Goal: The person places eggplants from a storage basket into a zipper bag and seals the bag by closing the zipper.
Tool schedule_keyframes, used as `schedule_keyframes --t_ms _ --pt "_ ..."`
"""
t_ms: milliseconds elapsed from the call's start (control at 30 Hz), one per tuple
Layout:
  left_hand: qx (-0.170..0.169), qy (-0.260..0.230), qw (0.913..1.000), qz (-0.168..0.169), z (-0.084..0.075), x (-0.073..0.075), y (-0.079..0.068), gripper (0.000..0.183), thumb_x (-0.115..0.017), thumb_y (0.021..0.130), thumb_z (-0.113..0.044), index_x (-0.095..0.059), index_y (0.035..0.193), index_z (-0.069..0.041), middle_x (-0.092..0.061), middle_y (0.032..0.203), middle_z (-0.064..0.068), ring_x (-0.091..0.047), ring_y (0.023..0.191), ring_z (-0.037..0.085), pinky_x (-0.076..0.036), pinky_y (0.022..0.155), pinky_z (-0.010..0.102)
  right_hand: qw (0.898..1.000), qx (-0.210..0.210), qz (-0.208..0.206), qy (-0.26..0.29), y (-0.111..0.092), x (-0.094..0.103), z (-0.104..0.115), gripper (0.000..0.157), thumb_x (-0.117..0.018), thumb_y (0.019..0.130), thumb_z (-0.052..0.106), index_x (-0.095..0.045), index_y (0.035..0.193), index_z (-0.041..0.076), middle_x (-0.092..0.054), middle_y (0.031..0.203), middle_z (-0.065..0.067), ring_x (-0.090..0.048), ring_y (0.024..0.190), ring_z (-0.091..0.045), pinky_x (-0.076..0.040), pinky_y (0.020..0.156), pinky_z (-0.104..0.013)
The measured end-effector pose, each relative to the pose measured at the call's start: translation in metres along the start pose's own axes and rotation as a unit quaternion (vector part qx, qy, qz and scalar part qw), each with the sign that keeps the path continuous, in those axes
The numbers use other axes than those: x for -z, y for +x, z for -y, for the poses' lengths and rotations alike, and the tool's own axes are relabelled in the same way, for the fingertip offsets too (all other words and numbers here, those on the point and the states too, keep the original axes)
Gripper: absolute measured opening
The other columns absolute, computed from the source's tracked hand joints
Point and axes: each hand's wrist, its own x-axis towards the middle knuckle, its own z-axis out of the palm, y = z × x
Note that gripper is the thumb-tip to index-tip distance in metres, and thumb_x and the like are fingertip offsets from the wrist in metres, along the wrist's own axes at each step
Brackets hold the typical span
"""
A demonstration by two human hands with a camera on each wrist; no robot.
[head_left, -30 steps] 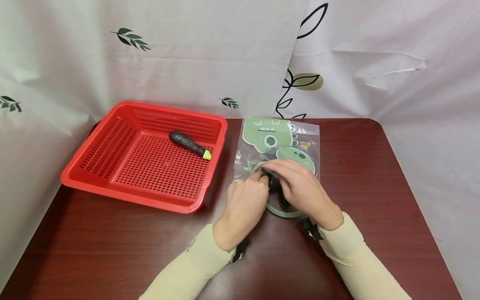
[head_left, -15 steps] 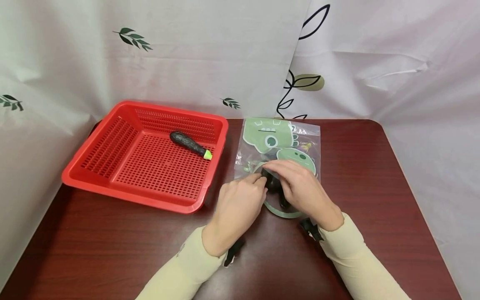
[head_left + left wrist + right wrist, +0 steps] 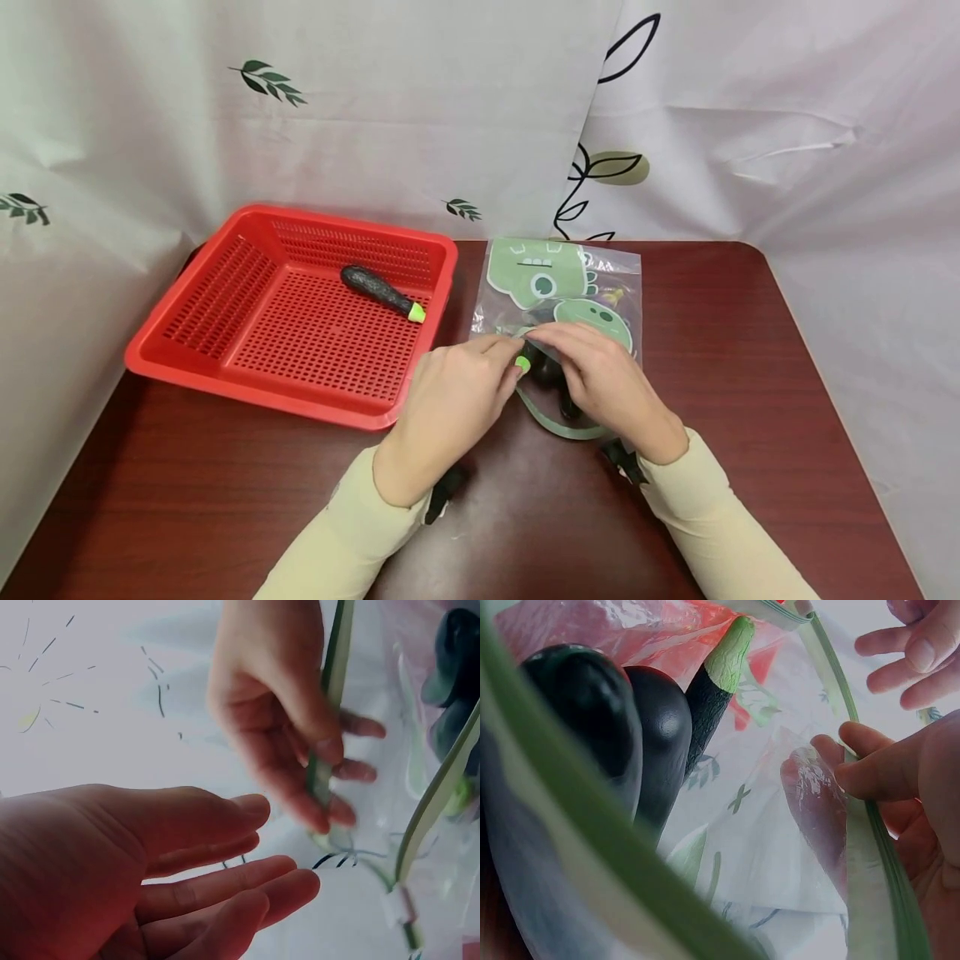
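Observation:
A clear zip bag (image 3: 502, 308) printed with green cartoon dinosaurs lies at the middle of the table, its mouth toward the person. In the right wrist view, two smooth dark eggplants (image 3: 660, 720) and a zucchini (image 3: 731, 656) with a light green tip are inside it. The right hand (image 3: 607, 379) pinches the bag's green zip edge (image 3: 885, 855) between thumb and fingers. Beside the mouth, the left hand (image 3: 453, 387) holds nothing; its fingers are extended, with thumb and fingertips apart in the left wrist view. The zucchini's tip shows by its fingertips in the head view.
A red perforated plastic basket (image 3: 217, 358) stands on the table to the left of the bag. Another zucchini (image 3: 378, 290) with a light green tip lies in it. White cloth walls (image 3: 360, 158) with leaf prints border the dark wood table (image 3: 720, 350) behind and at both sides.
The left hand has drawn back to the left out of the bag's mouth, and the zucchini's green tip has come into view there. The right hand has stayed at the bag's edge.

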Motion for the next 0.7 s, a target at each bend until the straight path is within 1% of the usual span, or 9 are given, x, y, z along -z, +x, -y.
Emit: schedule_keyframes --t_ms 167,300,600,700 --pt "0.002 0.009 0.9999 -0.008 0.01 0.01 0.001 0.024 -0.07 0.079 -0.019 -0.07 0.103 -0.014 -0.069 0.094 -0.002 -0.066 0.068 0.015 -0.046 0.046 0.032 1.0 0.003 -0.002 0.0 -0.001 -0.001 -0.001 0.032 -0.051 0.09 0.002 -0.062 0.119 0.012 -0.06 0.118 0.001 -0.053 0.113 -0.014 -0.035 0.099 -0.029" --pt "0.003 0.019 0.9998 -0.006 0.019 0.017 0.001 0.027 -0.072 0.078 -0.018 -0.07 0.104 -0.014 -0.068 0.095 -0.002 -0.065 0.065 0.018 -0.045 0.045 0.032 1.0 -0.001 0.003 -0.004 -0.002 -0.002 -0.001 0.033 -0.051 0.09 0.002 -0.062 0.12 0.013 -0.06 0.118 0.002 -0.052 0.114 -0.013 -0.035 0.099 -0.028" --pt "0.003 0.026 0.9994 0.02 0.031 0.028 0.005 0.03 -0.072 0.076 -0.015 -0.069 0.106 -0.013 -0.068 0.098 0.0 -0.063 0.063 0.02 -0.044 0.044 0.034 1.0 0.002 0.004 -0.002 0.0 -0.001 -0.001 0.033 -0.05 0.09 0.002 -0.062 0.12 0.012 -0.06 0.118 0.002 -0.052 0.113 -0.013 -0.036 0.099 -0.029" --pt "0.001 0.027 0.9993 0.027 0.034 0.03 0.009 0.031 -0.073 0.075 -0.014 -0.069 0.106 -0.013 -0.068 0.099 0.001 -0.065 0.068 0.021 -0.046 0.046 0.035 1.0 0.002 0.004 -0.003 0.0 -0.001 -0.001 0.033 -0.05 0.09 0.002 -0.062 0.119 0.012 -0.06 0.119 0.002 -0.052 0.113 -0.014 -0.036 0.099 -0.029"
